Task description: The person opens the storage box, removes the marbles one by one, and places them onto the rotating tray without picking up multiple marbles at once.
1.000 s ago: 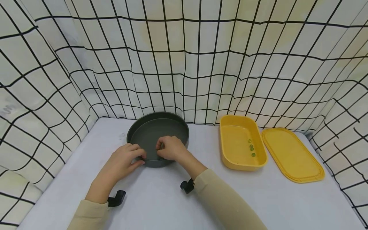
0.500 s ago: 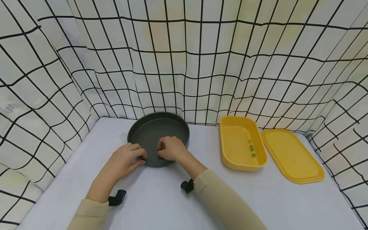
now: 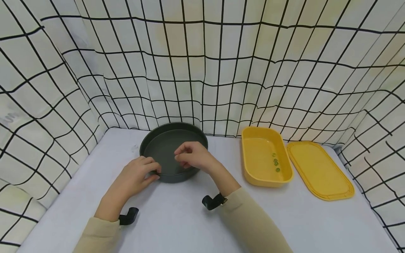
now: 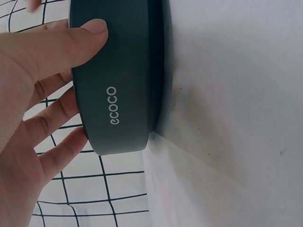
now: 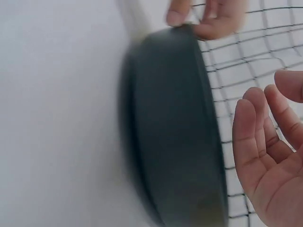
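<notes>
A round dark green pan (image 3: 164,149) with a high side stands at the back left of the table; "ecoco" is printed on its side in the left wrist view. My left hand (image 3: 136,177) grips its near rim, the thumb (image 4: 97,30) on the outside and the fingers over the edge. Above the right part of the pan hovers my right hand (image 3: 196,156), fingers bent and thumb tip close to the index fingertip. In the right wrist view the right hand (image 5: 270,156) is beside the pan's rim. I cannot tell whether something tiny is between its fingertips.
To the right stands a yellow rectangular box (image 3: 257,151) with several small green rings (image 3: 276,161) on its floor. Its flat yellow lid (image 3: 321,170) lies beside it on the white table (image 3: 177,225). White walls with black netting (image 3: 218,70) enclose the back and sides.
My right hand has risen from low inside the pan and shifted slightly right, its fingers a little looser. The left hand keeps its grip on the rim; the pan has stayed put.
</notes>
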Demonstrator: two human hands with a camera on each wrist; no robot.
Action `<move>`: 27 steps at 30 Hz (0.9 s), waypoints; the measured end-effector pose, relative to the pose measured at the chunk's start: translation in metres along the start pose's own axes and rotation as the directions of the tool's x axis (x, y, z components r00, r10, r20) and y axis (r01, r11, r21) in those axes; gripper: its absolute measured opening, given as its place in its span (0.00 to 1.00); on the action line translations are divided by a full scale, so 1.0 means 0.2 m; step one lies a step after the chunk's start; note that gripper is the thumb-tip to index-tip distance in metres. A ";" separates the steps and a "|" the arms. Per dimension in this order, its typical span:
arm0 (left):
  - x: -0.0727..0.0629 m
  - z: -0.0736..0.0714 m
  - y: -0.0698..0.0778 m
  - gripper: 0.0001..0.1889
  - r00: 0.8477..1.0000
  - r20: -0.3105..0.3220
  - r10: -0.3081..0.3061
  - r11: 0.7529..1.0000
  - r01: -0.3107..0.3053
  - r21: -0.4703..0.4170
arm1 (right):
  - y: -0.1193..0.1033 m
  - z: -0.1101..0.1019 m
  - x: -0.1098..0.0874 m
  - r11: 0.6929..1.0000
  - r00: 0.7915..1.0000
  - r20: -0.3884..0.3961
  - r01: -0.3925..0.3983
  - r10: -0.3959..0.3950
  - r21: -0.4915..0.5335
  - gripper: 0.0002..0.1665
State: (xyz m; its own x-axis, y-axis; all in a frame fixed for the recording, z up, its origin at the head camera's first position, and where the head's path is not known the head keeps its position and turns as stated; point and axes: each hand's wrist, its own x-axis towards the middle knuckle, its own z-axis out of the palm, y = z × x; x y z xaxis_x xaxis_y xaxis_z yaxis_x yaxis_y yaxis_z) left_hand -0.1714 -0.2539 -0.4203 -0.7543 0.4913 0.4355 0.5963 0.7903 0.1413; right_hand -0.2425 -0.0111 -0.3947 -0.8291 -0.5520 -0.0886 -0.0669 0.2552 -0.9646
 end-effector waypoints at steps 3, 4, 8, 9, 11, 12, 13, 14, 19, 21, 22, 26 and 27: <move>0.00 0.00 0.00 0.15 1.000 -0.003 0.009 1.000 -0.009 -0.003 | -0.01 -0.08 -0.07 0.999 1.000 -0.014 0.013 -0.012 0.050 0.14; 0.00 0.00 0.00 0.15 1.000 -0.005 0.011 1.000 -0.011 -0.002 | -0.01 -0.11 -0.10 0.999 1.000 -0.022 0.018 -0.017 0.046 0.13; 0.00 0.00 0.00 0.14 1.000 -0.003 0.002 1.000 -0.002 -0.002 | 0.02 -0.22 -0.22 0.999 0.997 -0.058 0.042 -0.040 0.023 0.11; 0.00 0.00 0.00 0.14 1.000 0.003 -0.003 1.000 0.003 -0.002 | 0.04 -0.25 -0.25 0.999 0.996 -0.074 0.045 -0.043 0.028 0.11; 0.00 0.00 0.00 0.14 1.000 0.017 -0.012 1.000 0.012 0.003 | 0.06 -0.31 -0.32 0.999 0.993 -0.116 0.036 -0.031 0.040 0.11; -0.01 -0.01 0.00 0.14 1.000 0.024 -0.018 1.000 0.018 0.005 | 0.07 -0.33 -0.35 0.998 0.990 -0.138 0.024 -0.016 0.056 0.12; 0.00 -0.01 -0.01 0.14 0.999 0.029 -0.021 1.000 0.020 0.008 | 0.08 -0.36 -0.38 0.997 0.987 -0.161 0.010 0.001 0.072 0.12; 0.00 -0.01 -0.01 0.14 0.999 0.032 -0.024 1.000 0.024 0.010 | 0.09 -0.39 -0.40 0.997 0.984 -0.180 0.003 0.012 0.082 0.12; -0.01 -0.02 -0.01 0.14 0.999 0.038 -0.035 0.999 0.035 0.014 | 0.12 -0.52 -0.48 0.993 0.970 -0.242 0.000 0.029 0.121 0.16; -0.01 -0.01 -0.01 0.14 0.999 0.038 -0.034 0.999 0.034 0.010 | 0.14 -0.56 -0.50 0.993 0.965 -0.260 0.008 0.023 0.119 0.18; -0.01 -0.01 -0.01 0.14 0.999 0.040 -0.032 0.999 0.031 0.008 | 0.15 -0.59 -0.51 0.993 0.963 -0.268 0.007 0.026 0.120 0.18; 0.00 0.00 -0.01 0.15 1.000 0.021 -0.010 1.000 0.010 -0.001 | 0.18 -0.66 -0.57 0.996 0.965 -0.262 -0.004 0.028 0.091 0.18; 0.00 0.01 -0.01 0.15 1.000 0.018 -0.006 1.000 0.006 -0.001 | 0.19 -0.68 -0.58 0.997 0.966 -0.258 -0.006 0.026 0.081 0.18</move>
State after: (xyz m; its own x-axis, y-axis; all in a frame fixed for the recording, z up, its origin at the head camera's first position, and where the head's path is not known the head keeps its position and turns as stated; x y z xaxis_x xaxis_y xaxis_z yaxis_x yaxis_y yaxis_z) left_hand -0.1729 -0.2555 -0.4221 -0.7629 0.4927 0.4186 0.5918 0.7929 0.1453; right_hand -0.2243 0.1703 -0.3876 -0.9458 -0.3213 -0.0469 -0.0169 0.1929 -0.9811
